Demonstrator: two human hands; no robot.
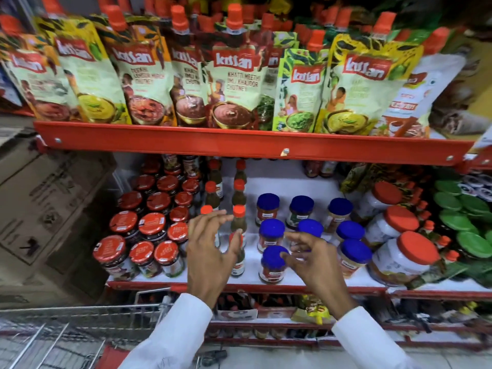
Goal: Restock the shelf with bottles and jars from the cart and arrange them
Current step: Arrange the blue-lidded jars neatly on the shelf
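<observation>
On the middle shelf (pixel 266 284) stand red-lidded jars (pixel 153 225) at the left, thin red-capped sauce bottles (pixel 238 217) in the centre and blue-lidded jars (pixel 271 230) to the right. My left hand (pixel 210 249) hovers in front of the front sauce bottles, fingers spread, its thumb against the nearest bottle (pixel 237 259). My right hand (pixel 310 257) is open over the front blue-lidded jars, fingers curled beside the nearest one (pixel 273 265). Neither hand holds anything. The wire cart (pixel 80 315) is at the bottom left.
The red upper shelf (pixel 239 145) holds a row of spouted chutney pouches (pixel 234 75). Big white jars with red lids (pixel 404 257) and green-lidded containers (pixel 463 225) fill the right. Cardboard boxes (pixel 48 203) are stacked at the left. A lower shelf (pixel 292 312) holds more goods.
</observation>
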